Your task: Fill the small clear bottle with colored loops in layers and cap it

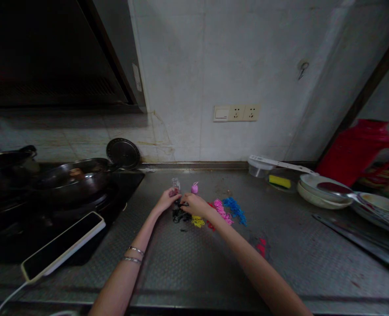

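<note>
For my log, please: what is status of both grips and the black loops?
Left grip holding small transparent container. Right grip at loose black stringy loops. Small round purple object just beyond; nothing visibly blocking.

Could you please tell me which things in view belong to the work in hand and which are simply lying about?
Apparently in use:
small transparent container, in the left fingers
black tangled strands, by the right fingers
yellow strands, red strands, pink strands, blue strands

Lying about:
black-screened white phone
yellow rectangular sponge
red handled jug
</note>
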Action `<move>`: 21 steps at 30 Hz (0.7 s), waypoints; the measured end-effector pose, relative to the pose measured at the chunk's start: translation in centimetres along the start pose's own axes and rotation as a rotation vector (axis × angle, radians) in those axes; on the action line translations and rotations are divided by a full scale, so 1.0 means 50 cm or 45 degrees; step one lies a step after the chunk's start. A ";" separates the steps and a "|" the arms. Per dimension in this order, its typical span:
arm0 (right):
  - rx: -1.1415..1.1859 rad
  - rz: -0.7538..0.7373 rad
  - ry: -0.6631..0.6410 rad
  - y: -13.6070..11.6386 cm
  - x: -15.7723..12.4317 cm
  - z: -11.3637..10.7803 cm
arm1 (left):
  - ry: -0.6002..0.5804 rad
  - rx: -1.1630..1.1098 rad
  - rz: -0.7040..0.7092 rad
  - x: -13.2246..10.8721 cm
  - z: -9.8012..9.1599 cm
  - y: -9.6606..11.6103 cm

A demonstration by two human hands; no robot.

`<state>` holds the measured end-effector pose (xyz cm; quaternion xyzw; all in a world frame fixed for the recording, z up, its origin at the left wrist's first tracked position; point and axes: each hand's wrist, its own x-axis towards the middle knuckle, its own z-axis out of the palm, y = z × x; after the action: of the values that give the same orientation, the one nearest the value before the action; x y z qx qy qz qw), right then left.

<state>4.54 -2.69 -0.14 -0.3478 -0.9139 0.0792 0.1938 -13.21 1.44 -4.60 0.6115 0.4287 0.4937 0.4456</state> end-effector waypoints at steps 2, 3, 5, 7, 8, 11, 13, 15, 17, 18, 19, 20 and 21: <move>0.072 -0.002 0.051 0.004 0.006 -0.012 | 0.002 -0.026 -0.004 0.000 0.001 0.001; 0.105 -0.004 0.076 0.006 0.009 -0.021 | 0.003 -0.038 0.000 0.000 0.002 0.002; 0.161 -0.014 0.118 0.008 0.016 -0.044 | 0.000 -0.052 0.015 -0.002 0.003 0.003; 0.191 -0.020 0.156 0.010 0.026 -0.072 | -0.001 -0.045 0.025 -0.004 0.005 0.005; 0.195 -0.015 0.175 0.012 0.032 -0.087 | 0.002 -0.035 0.025 -0.005 0.005 0.005; 0.177 -0.007 0.210 0.018 0.058 -0.128 | 0.019 -0.010 0.015 -0.008 0.007 0.006; 0.143 -0.003 0.194 0.023 0.081 -0.149 | 0.019 -0.017 0.011 -0.008 0.007 0.006; 0.086 0.004 0.153 0.027 0.105 -0.164 | 0.010 -0.030 0.010 -0.008 0.006 0.006; 0.018 0.004 0.091 0.027 0.127 -0.174 | 0.006 -0.031 0.012 -0.008 0.006 0.007; -0.019 0.005 0.058 0.026 0.136 -0.177 | 0.007 -0.028 0.011 -0.008 0.006 0.007; -0.059 0.005 0.031 0.023 0.144 -0.180 | 0.008 -0.024 0.010 -0.008 0.006 0.008; -0.101 0.004 0.009 0.019 0.150 -0.182 | 0.010 -0.021 0.008 -0.008 0.006 0.008; -0.144 0.006 -0.008 0.015 0.156 -0.183 | 0.012 -0.021 0.003 -0.008 0.007 0.009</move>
<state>3.43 3.14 10.33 -0.3599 -0.9167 0.0290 0.1708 -12.91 0.91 -4.31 0.6060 0.4259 0.5006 0.4481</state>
